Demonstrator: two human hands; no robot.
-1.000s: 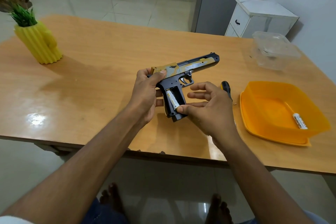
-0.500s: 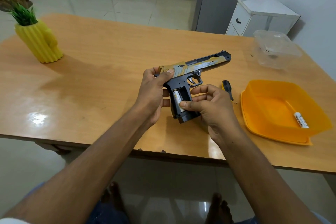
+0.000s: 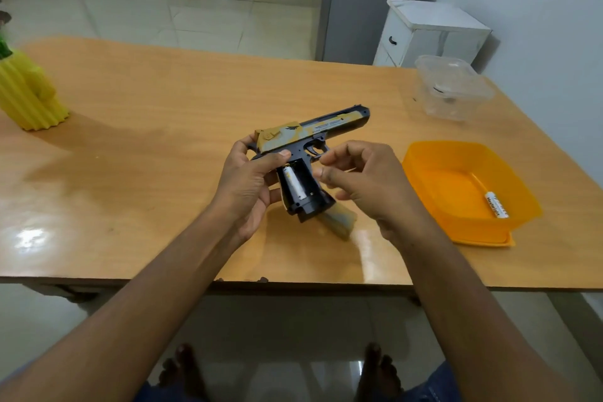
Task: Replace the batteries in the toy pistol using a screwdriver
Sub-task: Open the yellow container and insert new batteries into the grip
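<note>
The black and tan toy pistol (image 3: 326, 127) is held above the wooden table (image 3: 163, 127), muzzle pointing right and grip pointing down toward me. My left hand (image 3: 248, 179) grips its rear end and the back of the grip. The battery compartment in the grip is uncovered, with one white battery (image 3: 293, 186) in its left slot and the right slot bare. My right hand (image 3: 368, 179) hovers just right of the grip, fingers loosely curled, holding nothing I can see. A tan cover piece (image 3: 339, 222) lies on the table under the grip. The screwdriver is hidden.
An orange tray (image 3: 450, 186) at the right holds another white battery (image 3: 496, 205). A clear plastic container (image 3: 452, 88) stands behind it. A yellow ribbed vase (image 3: 29, 98) is at the far left. A white cabinet (image 3: 430, 33) stands beyond the table.
My right hand has come off the grip and battery and drawn back to the right. The pistol has tilted slightly, and the screwdriver is now covered by my right hand.
</note>
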